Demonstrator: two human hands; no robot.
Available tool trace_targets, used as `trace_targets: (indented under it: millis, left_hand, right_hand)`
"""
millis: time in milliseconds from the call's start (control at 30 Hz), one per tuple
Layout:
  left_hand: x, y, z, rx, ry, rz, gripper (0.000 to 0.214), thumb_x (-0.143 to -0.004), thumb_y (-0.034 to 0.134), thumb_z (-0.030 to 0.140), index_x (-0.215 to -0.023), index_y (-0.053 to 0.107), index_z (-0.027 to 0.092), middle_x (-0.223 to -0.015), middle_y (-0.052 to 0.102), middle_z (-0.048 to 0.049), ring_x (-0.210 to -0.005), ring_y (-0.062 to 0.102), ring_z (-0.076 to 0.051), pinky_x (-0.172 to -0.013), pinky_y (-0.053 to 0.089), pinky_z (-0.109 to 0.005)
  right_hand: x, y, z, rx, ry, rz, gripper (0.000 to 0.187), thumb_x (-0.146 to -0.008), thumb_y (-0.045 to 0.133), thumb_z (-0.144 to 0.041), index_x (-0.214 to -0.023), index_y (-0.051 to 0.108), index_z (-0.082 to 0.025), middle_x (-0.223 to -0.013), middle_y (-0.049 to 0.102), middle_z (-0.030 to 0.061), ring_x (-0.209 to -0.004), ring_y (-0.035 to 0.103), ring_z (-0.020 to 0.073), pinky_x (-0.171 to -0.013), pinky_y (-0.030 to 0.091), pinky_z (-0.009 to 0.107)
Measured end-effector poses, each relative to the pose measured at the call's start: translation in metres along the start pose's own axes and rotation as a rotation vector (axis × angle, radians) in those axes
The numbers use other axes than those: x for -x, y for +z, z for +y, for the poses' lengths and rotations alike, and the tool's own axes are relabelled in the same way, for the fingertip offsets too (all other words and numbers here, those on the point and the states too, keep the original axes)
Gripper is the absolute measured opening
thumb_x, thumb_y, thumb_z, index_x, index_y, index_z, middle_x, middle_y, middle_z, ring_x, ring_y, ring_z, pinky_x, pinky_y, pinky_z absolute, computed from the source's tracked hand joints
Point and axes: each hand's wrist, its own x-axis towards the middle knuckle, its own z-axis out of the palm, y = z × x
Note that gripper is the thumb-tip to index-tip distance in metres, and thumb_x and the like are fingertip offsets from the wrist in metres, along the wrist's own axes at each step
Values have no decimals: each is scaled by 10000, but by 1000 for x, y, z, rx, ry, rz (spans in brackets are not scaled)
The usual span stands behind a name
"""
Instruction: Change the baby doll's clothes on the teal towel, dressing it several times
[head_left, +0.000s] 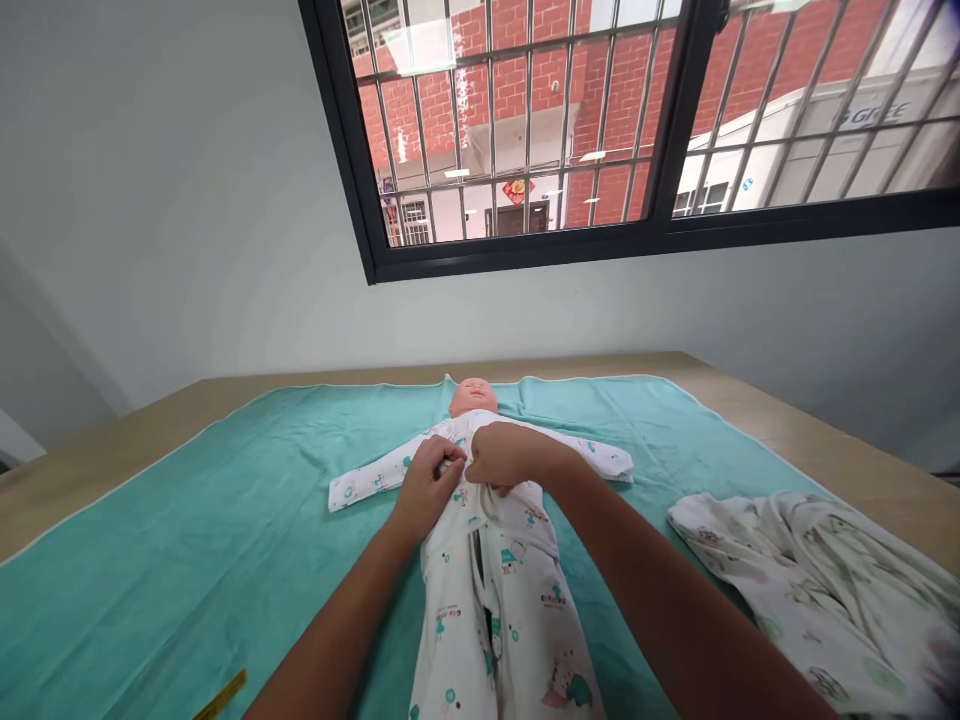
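Note:
A baby doll (pixel 474 394) lies on its back on a teal cloth (pixel 285 560), its head toward the wall. White baby clothes (pixel 517 590) with small teal and pink prints cover its body, and both long sleeves stretch out sideways. At the chest, my left hand (pixel 431 482) has its fingers curled and pinched on the front of the garment. Right beside it, my right hand (pixel 504 455) is closed on the same front; its fingertips are partly hidden. Below the hands, the garment's front hangs parted in a narrow gap between the legs.
A crumpled white patterned cloth (pixel 817 590) lies on the right side. Near the bottom left is a thin yellow strip (pixel 220 694). The wooden table edge (pixel 150 415) runs along the wall, under a barred window (pixel 517 130).

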Motion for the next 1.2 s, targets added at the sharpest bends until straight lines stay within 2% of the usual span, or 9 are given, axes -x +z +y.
trace_targets:
  millis: [100,167,333,600,867,1200]
  left_hand:
    - [0,1,2,-21,-18,-8,91,-847,544,273,-815,596,205,-877,586,-22,-878,523,-186,-814,401,-325]
    - [0,1,3,-33,-35,-25,90,-831,587,295,-850,607,210,-907,581,-24,-900,524,-190,-820,408,-328]
    - [-1,3,10,-75,-87,-45,109,-804,635,319,-852,631,221,-925,578,-24,-939,528,-202,-847,417,-345]
    - [-4,12,22,-163,-121,26,46,-756,625,174,-729,630,211,-868,604,-10,-921,541,-189,-870,418,-344]
    - [0,17,23,-256,-99,148,90,-774,586,184,-722,656,208,-806,602,-14,-836,553,-184,-782,434,-328]
    - [0,14,21,-291,34,66,179,-809,530,167,-746,684,233,-791,592,-19,-824,511,-186,-767,420,-338]
  right_hand:
    - [-11,-3,27,-210,-135,-70,179,-717,522,-296,-607,576,-165,-581,609,5,-566,561,134,-552,425,256]
    - [-17,-3,45,-338,-207,-76,178,-720,552,-324,-643,596,-170,-584,563,-22,-544,500,106,-511,395,231]
    - [-26,4,67,-562,-271,-71,205,-722,600,-364,-753,674,-176,-587,511,-46,-504,388,76,-443,307,211]
    - [-40,16,81,-742,-309,-41,204,-689,653,-317,-795,714,-154,-652,592,-19,-567,455,91,-499,342,210]
    - [-42,18,85,-797,-300,-69,223,-692,672,-335,-789,704,-136,-599,553,-30,-511,408,75,-475,327,203]
    - [-37,15,74,-730,-248,-28,236,-681,643,-371,-779,675,-159,-598,505,-55,-513,387,73,-432,267,196]
